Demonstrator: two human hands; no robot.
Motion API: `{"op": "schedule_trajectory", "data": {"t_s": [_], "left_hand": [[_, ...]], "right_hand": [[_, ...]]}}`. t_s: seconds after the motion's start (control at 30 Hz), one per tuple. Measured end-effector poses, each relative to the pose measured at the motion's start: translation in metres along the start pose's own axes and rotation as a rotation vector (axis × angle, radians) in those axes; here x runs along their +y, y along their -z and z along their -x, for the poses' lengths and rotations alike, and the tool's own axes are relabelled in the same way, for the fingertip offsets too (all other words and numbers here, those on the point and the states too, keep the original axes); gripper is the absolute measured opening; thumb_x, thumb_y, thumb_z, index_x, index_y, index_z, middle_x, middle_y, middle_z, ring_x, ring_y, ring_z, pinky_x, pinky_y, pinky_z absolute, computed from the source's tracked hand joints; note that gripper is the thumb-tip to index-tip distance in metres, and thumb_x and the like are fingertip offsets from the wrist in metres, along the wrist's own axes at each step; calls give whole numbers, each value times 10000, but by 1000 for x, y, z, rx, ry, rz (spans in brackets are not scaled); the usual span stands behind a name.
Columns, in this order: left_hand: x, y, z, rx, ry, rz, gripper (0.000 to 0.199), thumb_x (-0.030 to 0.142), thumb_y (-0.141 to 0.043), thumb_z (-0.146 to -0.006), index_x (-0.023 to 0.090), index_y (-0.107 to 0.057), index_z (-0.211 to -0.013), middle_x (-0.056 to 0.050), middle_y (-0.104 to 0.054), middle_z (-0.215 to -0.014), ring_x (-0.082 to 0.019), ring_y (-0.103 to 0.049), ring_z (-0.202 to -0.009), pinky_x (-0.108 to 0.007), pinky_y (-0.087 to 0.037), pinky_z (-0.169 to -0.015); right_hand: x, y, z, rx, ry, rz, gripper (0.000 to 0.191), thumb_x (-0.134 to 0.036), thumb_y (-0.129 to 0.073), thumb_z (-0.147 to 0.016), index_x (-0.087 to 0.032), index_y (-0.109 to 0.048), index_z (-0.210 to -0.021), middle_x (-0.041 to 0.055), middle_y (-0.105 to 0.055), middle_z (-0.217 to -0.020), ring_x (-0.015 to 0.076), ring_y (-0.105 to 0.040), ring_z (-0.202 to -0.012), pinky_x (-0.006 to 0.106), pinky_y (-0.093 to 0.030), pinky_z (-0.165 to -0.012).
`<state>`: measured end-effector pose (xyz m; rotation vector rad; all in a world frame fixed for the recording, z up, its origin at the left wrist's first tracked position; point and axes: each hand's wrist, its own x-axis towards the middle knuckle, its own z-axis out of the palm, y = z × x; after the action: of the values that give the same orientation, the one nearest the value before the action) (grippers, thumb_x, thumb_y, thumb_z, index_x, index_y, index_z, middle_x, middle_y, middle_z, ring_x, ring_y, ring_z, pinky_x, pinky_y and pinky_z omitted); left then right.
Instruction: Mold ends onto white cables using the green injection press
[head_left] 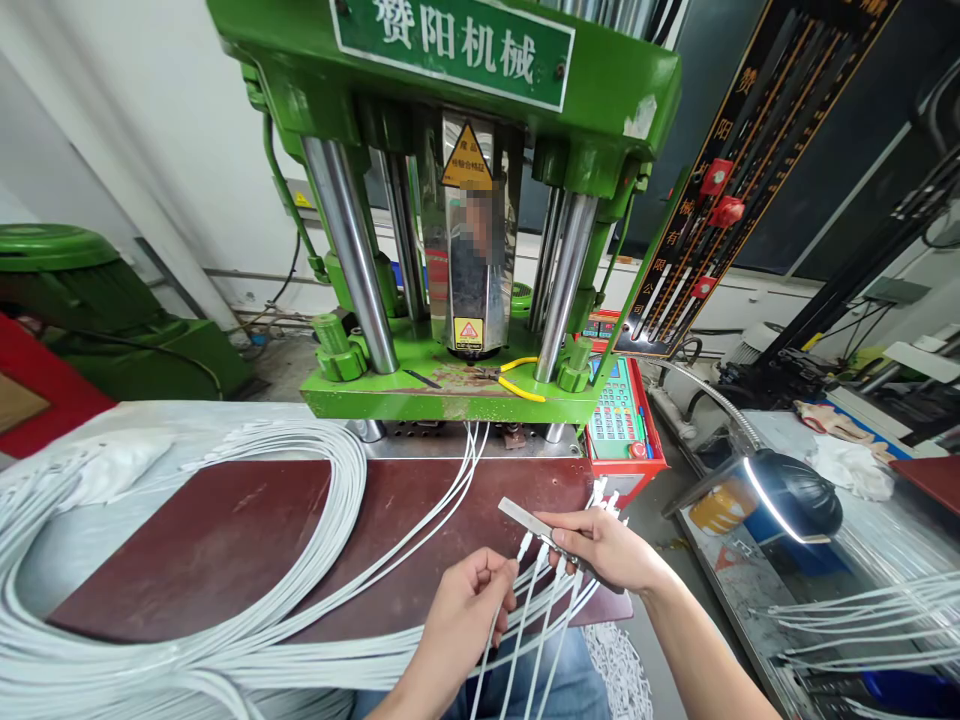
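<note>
White cable [524, 547] is pinched by left fingers [505, 573], while right fingers [568, 520] pinch a partly hidden metal strip [522, 517].

Flat, straight silver metal tool [521, 518]: tilted above the dark-red board [247, 500], near its right edge. Thin white cables [523, 620] with white ends: fanned, extending past its front edge.

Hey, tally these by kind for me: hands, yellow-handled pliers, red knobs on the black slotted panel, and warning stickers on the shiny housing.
Hands: 2 (left hand, right hand)
Pliers: 1
Red knobs: 3
Stickers: 2
Total: 8
</note>
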<state>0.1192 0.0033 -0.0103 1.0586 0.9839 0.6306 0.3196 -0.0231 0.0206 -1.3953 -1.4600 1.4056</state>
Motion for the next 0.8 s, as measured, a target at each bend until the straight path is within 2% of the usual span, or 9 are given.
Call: {"op": "schedule_trajectory", "data": {"t_s": [0.1,0.17,0.27,0.33,0.47,0.53,0.63,0.73,0.8], "left_hand": [[-3,5,-3,-48,12,9,403,559,-628,-699,181,-515,-619,16,-554,-533,-105,-464,-416,-223,-390,-389],[-3,13,-6,-26,-44,-56,394,561,-598,-732,177,-551,-658,-3,-580,-573,-131,-512,-465,-247,-429,-436],[7,31,-15,159,-238,-216,314,492,-609,-763,179,-617,-750,-27,-624,-666,-169,-575,-592,-268,-464,-540],[20,45,-28,302,-335,-236,210,398,-652,-759,190,-640,-784,-31,-646,-752,-178,-594,-697,-271,-468,-651],[46,64,-85,438,-291,-94,145,235,-677,-763,184,-623,-887,-38,-643,-880,-174,-592,-858,-262,-443,-804],[54,65,-122,407,-196,-11,137,224,-641,-807,160,-601,-921,-40,-641,-886,-162,-605,-843,-277,-464,-791],[60,59,-165,224,-28,108,179,296,-554,-891,126,-596,-925,-29,-638,-858,-136,-613,-716,-305,-517,-677],[63,55,-185,62,98,176,230,340,-525,-911,122,-596,-925,-11,-621,-802,-105,-581,-613,-256,-507,-559],[64,60,-186,1,136,206,235,345,-520,-915,121,-590,-913,8,-595,-747,-79,-534,-540,-215,-467,-488]], "right_hand": [[3,4,-7,-37,-28,-52,422,-463,-566,-885,-259,-600,-1253,8,-631,-739,114,-516,-606,248,-424,-596],[4,7,-15,-58,-45,-56,423,-475,-578,-870,-255,-620,-1229,16,-642,-749,123,-531,-617,256,-435,-603],[7,13,-29,-89,-70,-16,429,-491,-589,-850,-246,-645,-1197,22,-653,-743,125,-535,-603,255,-439,-589],[10,16,-40,-94,-88,17,441,-496,-605,-829,-232,-660,-1177,21,-651,-716,118,-520,-563,248,-433,-560],[18,16,-60,-109,-104,114,466,-465,-621,-808,-218,-639,-1204,15,-649,-694,112,-510,-531,244,-432,-552],[20,14,-68,-121,-98,175,474,-439,-609,-810,-209,-622,-1224,15,-653,-703,116,-519,-542,238,-429,-546],[15,8,-76,-125,-79,285,450,-368,-605,-793,-194,-632,-1208,0,-638,-663,118,-514,-532,222,-399,-518],[6,0,-79,-94,-47,389,412,-262,-612,-748,-196,-665,-1152,-17,-618,-612,129,-516,-531,227,-371,-523],[2,-8,-78,-34,2,512,423,-190,-588,-720,-218,-672,-1133,5,-677,-744,169,-590,-664,253,-416,-625]]}}
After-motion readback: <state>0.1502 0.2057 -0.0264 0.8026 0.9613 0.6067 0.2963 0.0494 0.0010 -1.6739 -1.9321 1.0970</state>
